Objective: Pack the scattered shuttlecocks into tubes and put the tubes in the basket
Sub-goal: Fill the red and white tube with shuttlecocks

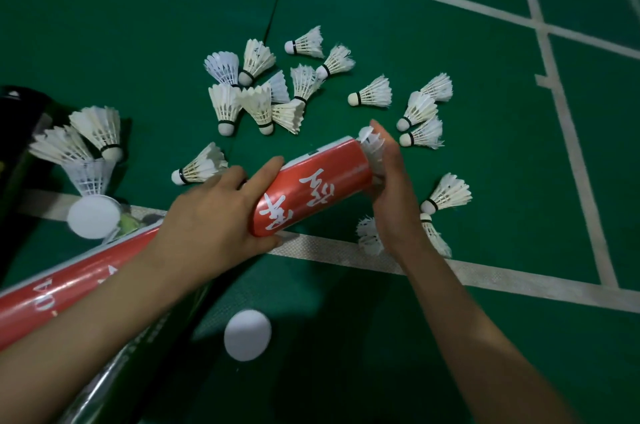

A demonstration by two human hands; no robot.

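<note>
My left hand [221, 215] grips the near end of a red tube [311, 184] with white characters, held tilted above the green court. At the tube's open far end my right hand [389, 188] holds a white shuttlecock [372, 146], whose feathers stick out of the mouth. Several white shuttlecocks lie scattered on the floor beyond the tube, with a dense cluster [256, 94] in the middle and more [422, 112] to the right. A second long red tube [69, 281] lies on the floor under my left forearm.
Two white round tube caps lie on the floor, one [93, 217] at the left and one [247, 335] near my arms. A dark container [17, 132] stands at the left edge with shuttlecocks [93, 136] beside it. White court lines [485, 276] cross the floor.
</note>
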